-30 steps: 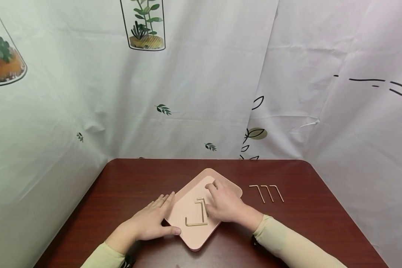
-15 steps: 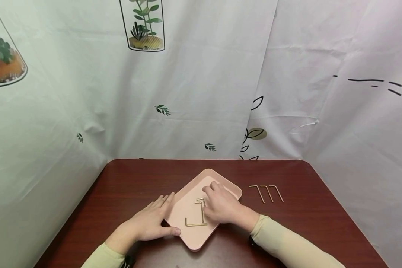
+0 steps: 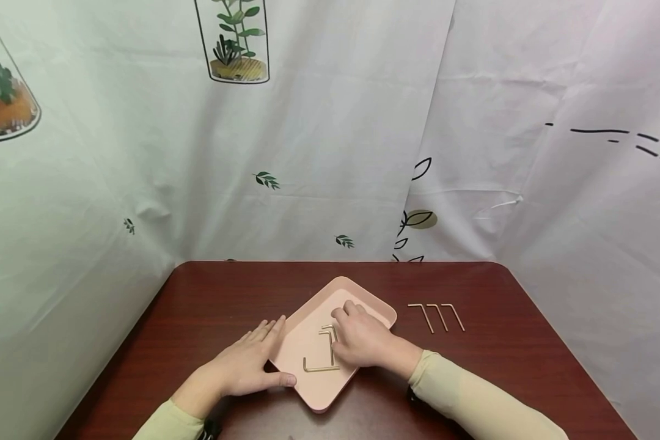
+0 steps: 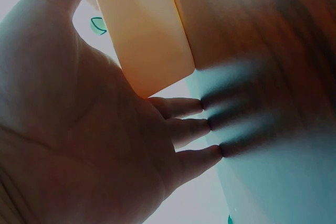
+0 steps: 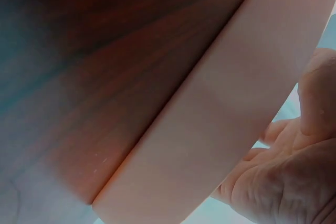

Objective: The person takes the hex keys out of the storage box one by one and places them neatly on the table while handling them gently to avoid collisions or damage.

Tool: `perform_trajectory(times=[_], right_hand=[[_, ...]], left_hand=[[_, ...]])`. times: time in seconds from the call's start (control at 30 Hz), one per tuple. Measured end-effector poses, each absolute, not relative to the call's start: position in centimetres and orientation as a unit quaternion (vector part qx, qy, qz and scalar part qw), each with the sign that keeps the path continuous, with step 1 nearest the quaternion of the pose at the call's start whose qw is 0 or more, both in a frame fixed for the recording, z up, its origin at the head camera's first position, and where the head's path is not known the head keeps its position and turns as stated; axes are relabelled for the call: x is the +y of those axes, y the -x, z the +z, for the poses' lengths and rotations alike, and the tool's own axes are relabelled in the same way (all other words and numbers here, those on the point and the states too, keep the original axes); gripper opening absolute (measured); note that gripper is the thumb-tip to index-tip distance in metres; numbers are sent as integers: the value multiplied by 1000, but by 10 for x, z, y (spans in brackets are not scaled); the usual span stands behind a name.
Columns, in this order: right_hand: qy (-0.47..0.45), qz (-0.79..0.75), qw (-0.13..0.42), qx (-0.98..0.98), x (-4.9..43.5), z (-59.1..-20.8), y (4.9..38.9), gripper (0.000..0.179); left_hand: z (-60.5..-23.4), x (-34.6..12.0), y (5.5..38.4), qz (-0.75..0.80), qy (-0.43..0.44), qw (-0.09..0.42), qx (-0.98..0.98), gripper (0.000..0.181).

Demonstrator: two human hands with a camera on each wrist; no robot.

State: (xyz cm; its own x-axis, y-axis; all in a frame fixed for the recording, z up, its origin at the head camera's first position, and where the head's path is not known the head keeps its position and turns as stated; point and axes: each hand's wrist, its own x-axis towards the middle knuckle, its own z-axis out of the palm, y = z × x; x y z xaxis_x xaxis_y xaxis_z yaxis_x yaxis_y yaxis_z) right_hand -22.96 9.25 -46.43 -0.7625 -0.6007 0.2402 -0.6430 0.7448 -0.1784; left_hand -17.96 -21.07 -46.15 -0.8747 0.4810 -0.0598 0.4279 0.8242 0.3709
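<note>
A pink rectangular tray [image 3: 313, 391] lies turned cornerwise on the table, with brass-coloured hex keys inside. One hex key [image 3: 321, 369] lies crosswise near the front. Another hex key [image 3: 332, 351] lies lengthwise, and a third hex key [image 3: 328, 326] shows only its bent end beside it. My right hand [image 3: 365, 336] is bent down over the tray's right half, its thumb at these keys; I cannot tell whether it grips one. My left hand [image 3: 244, 363] spreads along the tray's left side, thumb at the rim. In the left wrist view, three fingertips [image 4: 210, 124] touch the table.
Three more hex keys [image 3: 437, 318] lie in a row on the dark red wooden table [image 3: 500, 366], right of the tray. Behind the table hangs a white printed cloth [image 3: 319, 153], and it encloses both sides.
My right hand has shifted slightly left and now covers most of the rightmost key in the tray. The left hand and tray stay in place.
</note>
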Motion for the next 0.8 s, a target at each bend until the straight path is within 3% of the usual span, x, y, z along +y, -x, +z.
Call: perform_trajectory(times=[0.47,0.8], right_hand=[[-333,106,68,-934,90,-465,228,26],[-325,97,48,-940,88,-464,231,23]], left_hand=[[-461,-210,180,174,-238,78,952,128],[-461,-211,181,173,-239,78,952,128]])
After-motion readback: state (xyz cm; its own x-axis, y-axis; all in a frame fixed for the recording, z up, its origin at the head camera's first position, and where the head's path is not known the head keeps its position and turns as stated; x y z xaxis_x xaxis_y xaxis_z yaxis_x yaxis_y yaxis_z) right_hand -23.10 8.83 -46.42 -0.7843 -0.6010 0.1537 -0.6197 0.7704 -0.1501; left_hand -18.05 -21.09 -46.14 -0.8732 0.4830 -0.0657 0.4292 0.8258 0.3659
